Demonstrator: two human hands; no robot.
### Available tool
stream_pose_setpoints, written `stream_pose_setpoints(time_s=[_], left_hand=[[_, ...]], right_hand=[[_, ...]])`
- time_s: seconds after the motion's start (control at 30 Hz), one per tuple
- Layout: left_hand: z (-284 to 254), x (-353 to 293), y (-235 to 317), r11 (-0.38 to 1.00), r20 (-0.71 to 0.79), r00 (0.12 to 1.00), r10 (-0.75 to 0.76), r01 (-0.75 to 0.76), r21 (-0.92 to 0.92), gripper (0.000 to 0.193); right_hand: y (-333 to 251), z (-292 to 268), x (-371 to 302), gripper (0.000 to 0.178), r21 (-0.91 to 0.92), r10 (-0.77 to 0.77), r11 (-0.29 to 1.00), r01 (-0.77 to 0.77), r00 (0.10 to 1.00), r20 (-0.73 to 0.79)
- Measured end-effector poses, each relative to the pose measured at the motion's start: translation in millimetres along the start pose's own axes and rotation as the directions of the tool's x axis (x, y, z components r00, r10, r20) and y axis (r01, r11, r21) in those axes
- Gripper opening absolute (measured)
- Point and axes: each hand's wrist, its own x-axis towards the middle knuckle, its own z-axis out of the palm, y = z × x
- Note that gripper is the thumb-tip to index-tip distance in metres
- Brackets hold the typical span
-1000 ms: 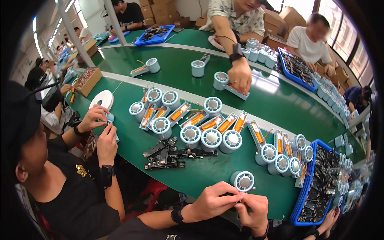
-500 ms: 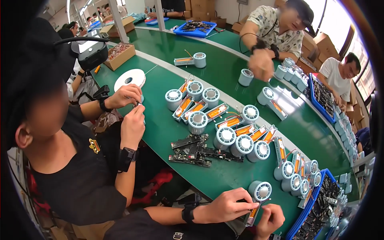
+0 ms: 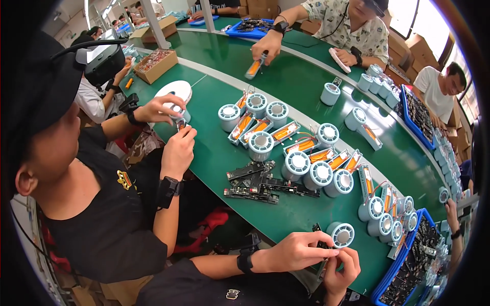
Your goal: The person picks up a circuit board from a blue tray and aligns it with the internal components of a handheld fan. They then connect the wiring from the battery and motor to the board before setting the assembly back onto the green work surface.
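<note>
Now a board point(image 3: 317, 228) has appeared beside the fan point(image 3: 342, 235), seemingly in play; left hand point(image 3: 296, 251) and right hand point(image 3: 345, 273) curl inward, grips unclear.

A factory assembly workshop. Workers, among them a person in a black top point(image 3: 97, 219), a person in a patterned short-sleeved shirt point(image 3: 352, 25) and a person in a white T-shirt point(image 3: 433, 94), line a long, smooth green worktable point(image 3: 293, 218). On it stand clusters of matching pale-blue plastic cylinders point(image 3: 296, 164) and a blue plastic tray point(image 3: 397, 255) heaped with black circuit boards point(image 3: 416, 255). Brown cardboard boxes point(image 3: 410, 52) are stacked behind.
</note>
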Motion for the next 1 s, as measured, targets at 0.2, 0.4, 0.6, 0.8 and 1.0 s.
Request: stream_pose_setpoints(time_s=[0.2, 0.4, 0.6, 0.8, 1.0], left_hand=[[0, 3, -11, 0.998, 0.022, 0.998, 0.059, -0.059, 0.012, 0.041], [-10, 5, 5, 0.979, 0.119, 0.972, -0.203, 0.202, 0.017, 0.044], [-10, 6, -3, 0.974, 0.179, 0.962, -0.205, 0.220, -0.063, 0.044], [-14, 12, 5, 0.986, 0.209, 0.966, -0.149, 0.162, -0.046, 0.040], [-11, 18, 5, 0.999, 0.261, 0.964, -0.054, 0.053, 0.009, 0.034]], right_hand=[[16, -2, 9, 0.012, -0.077, -0.222, 0.972, 0.220, 0.975, -0.019], [18, -8, 15, 0.022, -0.051, -0.144, 0.988, 0.147, 0.988, 0.058], [21, -8, 13, 0.022, 0.025, -0.177, 0.984, 0.175, 0.981, 0.084], [15, -6, 18, 0.016, 0.076, -0.187, 0.980, 0.182, 0.980, 0.073], [26, -8, 14, 0.012, -0.015, -0.271, 0.962, 0.273, 0.960, 0.068]])
